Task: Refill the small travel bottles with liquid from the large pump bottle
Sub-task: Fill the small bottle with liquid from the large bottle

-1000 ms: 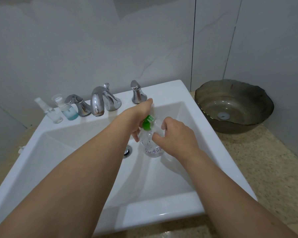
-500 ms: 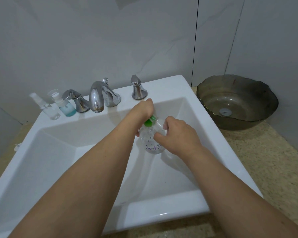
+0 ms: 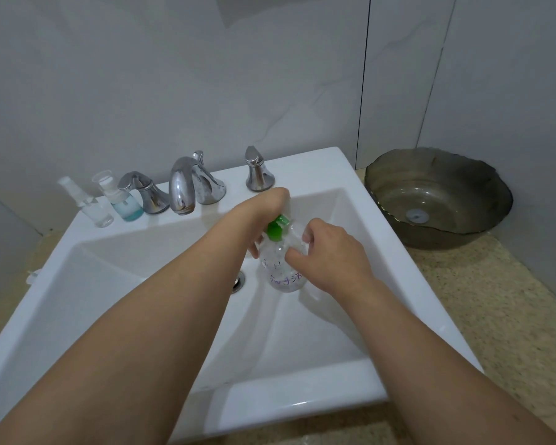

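Far left on sink rim [image 3: 308, 168]: clear spray bottle [image 3: 89, 205], upright, contents colourless. Just right of it, touching or nearly: small pump bottle [image 3: 122, 200], clear cap, pale blue liquid filling lower half. No readable label on either.

Next right along the rim: chrome left tap handle [image 3: 145, 192], curved spout [image 3: 183, 187] with lift rod behind, right tap handle [image 3: 257, 175]. Drain [image 3: 239, 281] partly hidden by left forearm.

Centre, over the basin right of the drain: large pump bottle [image 3: 283, 271], clear body, green pump head [image 3: 278, 228], upright with a slight tilt. Purple handwritten-style characters on the front, low down; partly covered by the thumb, not legible enough to read. No brand visible.

Left hand [image 3: 267, 210]: wrapped round the far-left side of the bottle at neck and pump level, fingers curled behind it, grip closed on it.
Right hand [image 3: 328, 248]: fingers curled over the right shoulder of the bottle, thumb across the front, grip closed on it.

Right of the sink on the speckled beige table [image 3: 495, 316]: dark translucent glass bowl basin [image 3: 437, 194], wavy rim, pale drain disc at its centre. Grey tiled wall behind.
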Available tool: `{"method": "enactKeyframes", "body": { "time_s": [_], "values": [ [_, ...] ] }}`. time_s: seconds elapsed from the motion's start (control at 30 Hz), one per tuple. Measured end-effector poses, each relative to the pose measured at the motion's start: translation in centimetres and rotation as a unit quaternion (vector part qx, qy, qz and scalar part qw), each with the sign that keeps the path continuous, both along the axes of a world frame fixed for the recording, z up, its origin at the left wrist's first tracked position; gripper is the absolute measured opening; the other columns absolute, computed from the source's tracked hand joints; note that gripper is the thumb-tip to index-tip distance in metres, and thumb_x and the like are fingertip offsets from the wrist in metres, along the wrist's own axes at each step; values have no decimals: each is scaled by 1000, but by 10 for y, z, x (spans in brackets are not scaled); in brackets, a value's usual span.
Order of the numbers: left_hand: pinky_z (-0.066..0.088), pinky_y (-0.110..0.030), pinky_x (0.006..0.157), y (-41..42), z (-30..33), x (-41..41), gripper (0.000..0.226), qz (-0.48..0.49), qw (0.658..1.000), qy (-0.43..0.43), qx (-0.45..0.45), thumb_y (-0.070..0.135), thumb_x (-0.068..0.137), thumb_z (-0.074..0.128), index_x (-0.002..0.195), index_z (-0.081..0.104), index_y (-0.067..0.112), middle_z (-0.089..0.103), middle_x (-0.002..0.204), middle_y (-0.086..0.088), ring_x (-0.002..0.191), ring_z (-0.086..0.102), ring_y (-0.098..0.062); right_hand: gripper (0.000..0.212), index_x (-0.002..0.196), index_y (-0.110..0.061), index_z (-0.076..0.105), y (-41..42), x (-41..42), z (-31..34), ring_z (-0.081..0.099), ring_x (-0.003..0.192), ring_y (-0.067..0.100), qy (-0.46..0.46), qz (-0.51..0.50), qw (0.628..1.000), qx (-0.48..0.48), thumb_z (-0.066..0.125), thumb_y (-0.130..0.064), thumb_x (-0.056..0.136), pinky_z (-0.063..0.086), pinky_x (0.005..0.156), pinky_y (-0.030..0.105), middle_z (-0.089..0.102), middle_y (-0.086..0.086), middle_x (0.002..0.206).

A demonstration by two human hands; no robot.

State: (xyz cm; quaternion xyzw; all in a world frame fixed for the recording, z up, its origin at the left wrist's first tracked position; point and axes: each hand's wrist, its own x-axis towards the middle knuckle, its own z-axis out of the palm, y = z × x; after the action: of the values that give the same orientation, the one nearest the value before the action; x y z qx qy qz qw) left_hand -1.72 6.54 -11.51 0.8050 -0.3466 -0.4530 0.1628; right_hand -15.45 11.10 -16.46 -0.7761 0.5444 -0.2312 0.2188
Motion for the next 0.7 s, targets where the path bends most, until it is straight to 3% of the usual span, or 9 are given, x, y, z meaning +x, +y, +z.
{"method": "enactKeyframes", "body": {
  "time_s": [0.17,0.37,0.53,0.7],
  "values": [
    [43,-68,100,-2,1,4,53,17,999,42,6,47,100,35,129,52,7,61,116,-16,117,55,-44,31,92,-20,52,0,1,0,57,78,20,-12,-5,1000,-10,61,-47,79,46,69,34,58,-6,83],
    [52,-67,87,-4,-2,0,42,6,1000,-7,-3,28,86,43,117,61,4,64,116,-20,101,60,-43,32,92,-20,52,-1,0,-1,57,78,20,-16,-4,1000,4,60,-47,78,47,70,34,59,-6,84],
    [50,-67,92,-5,-9,-5,39,6,998,-28,-57,22,97,36,119,61,2,64,120,-25,111,61,-47,31,89,-18,49,-1,0,-2,55,75,21,2,-2,1000,5,60,-45,79,37,62,32,55,-6,80],
    [47,-48,106,-11,-22,1,50,32,992,-24,-121,27,111,25,142,50,-3,53,144,-25,131,51,-43,32,90,-18,51,0,0,-3,56,75,22,8,6,1000,23,61,-46,79,42,63,33,57,-5,80]
  ]
}}
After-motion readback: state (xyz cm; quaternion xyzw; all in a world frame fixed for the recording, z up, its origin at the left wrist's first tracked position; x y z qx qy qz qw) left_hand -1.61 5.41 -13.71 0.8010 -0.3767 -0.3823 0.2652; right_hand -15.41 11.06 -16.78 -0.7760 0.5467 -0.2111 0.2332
